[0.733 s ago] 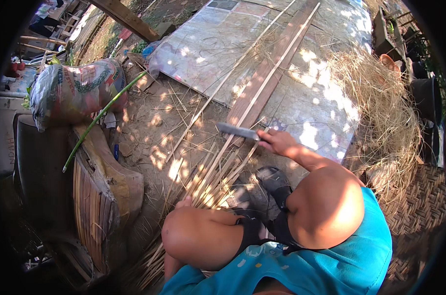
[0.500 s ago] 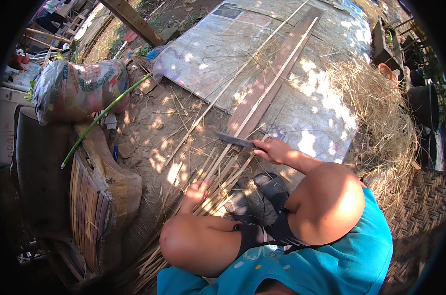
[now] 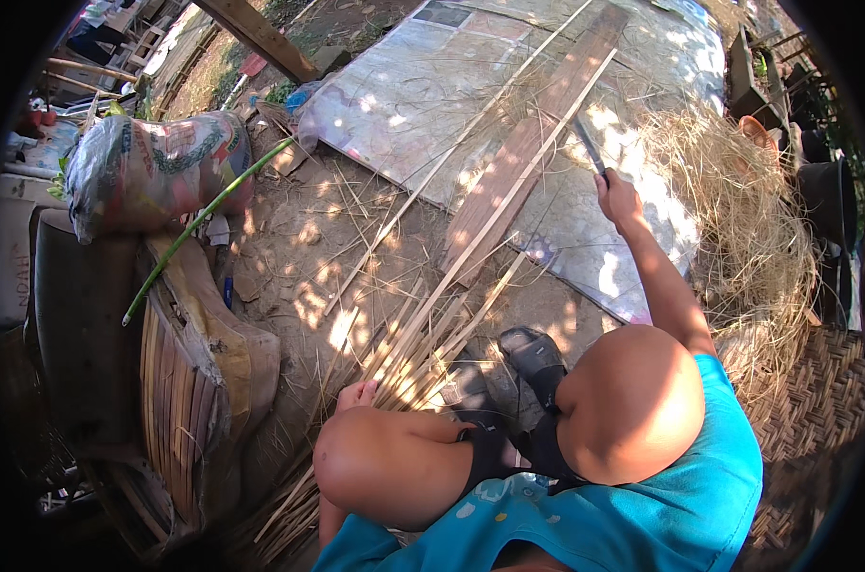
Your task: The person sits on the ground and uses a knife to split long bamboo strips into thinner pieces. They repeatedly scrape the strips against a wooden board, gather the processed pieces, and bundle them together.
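Outdoors: knife, long pale strip, plank and split stock, in dappled sunlight

Item one, right hand (image 3: 620,198): arm extended forward over the sheet; fingers clamped on the handle of a knife (image 3: 590,145). Blade points away from the person, its tip near the plank's right edge; contact with the strip cannot be told.

Item two, left hand (image 3: 358,395): low, beside the left knee and partly hidden by it; near the strip's lower end. Whether its fingers are clamped on that strip cannot be told.

Item three, long pale strip (image 3: 510,194): one, lying lengthwise over the plank, its lower part above the loose strips.

Item four, plank (image 3: 499,172): brown, flat, set slantwise, mostly on a pale, patterned sheet (image 3: 375,124).

Item five, loose strips (image 3: 423,343): many, thin, fanned on the ground between left hand and sandals (image 3: 535,362).

Item six, second long strip (image 3: 419,194): left of the plank, well apart from it at its lower end.

Surroundings: tangled straw-coloured fibre heap (image 3: 737,210) and woven mat (image 3: 804,419), right; stuffed sack (image 3: 165,167) and green stalk (image 3: 203,212), left.
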### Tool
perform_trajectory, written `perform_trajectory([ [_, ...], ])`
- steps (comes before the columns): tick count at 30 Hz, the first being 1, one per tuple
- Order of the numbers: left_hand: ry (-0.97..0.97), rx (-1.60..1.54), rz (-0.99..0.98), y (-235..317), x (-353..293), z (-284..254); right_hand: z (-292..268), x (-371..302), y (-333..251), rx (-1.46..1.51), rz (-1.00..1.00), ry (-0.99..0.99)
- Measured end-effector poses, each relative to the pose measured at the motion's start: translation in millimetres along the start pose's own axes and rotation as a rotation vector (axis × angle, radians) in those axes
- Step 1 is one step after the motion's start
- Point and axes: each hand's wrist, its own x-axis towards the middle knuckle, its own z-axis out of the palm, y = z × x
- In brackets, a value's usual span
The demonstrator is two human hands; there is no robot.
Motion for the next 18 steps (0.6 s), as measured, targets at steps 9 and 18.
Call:
perform_trajectory([
  [9, 0.198, 0.428, 0.277, 121.9, 73.5, 69.3, 50.2, -173.8, -120.6, 0.055, -0.741, -0.622],
  [18, 0.169, 0.268, 0.473, 64.9, 68.3, 55.9, 2.1, -11.7, -14.7, 0.015, -0.229, 0.037],
])
